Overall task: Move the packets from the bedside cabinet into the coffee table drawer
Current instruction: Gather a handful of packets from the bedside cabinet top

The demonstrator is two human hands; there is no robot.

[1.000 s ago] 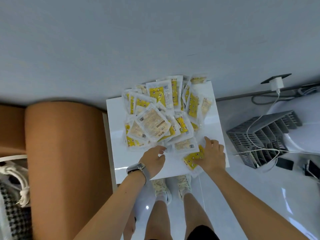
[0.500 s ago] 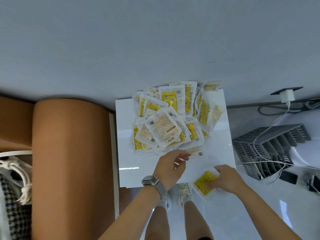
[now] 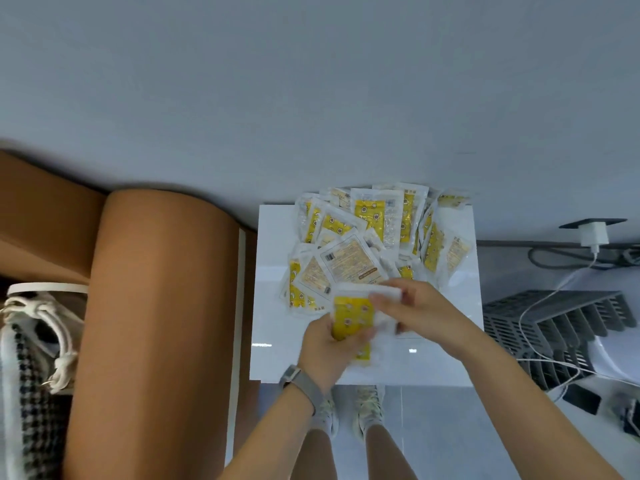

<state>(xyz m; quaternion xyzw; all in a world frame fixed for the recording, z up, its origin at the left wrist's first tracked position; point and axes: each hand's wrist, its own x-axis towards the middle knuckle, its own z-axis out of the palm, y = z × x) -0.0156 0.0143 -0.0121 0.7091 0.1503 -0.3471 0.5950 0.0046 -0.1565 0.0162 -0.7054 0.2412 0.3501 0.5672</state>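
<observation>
both grips [image 3: 325, 344] [image 3: 415, 311] now on one packet [image 3: 353, 315] — earlier, right only

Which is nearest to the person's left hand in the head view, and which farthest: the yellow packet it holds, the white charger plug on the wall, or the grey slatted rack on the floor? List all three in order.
1. Yellow packet: gripped in the left hand, above the cabinet's front.
2. Grey slatted rack: on the floor, right of the cabinet.
3. White charger plug: on the wall, far right.
</observation>
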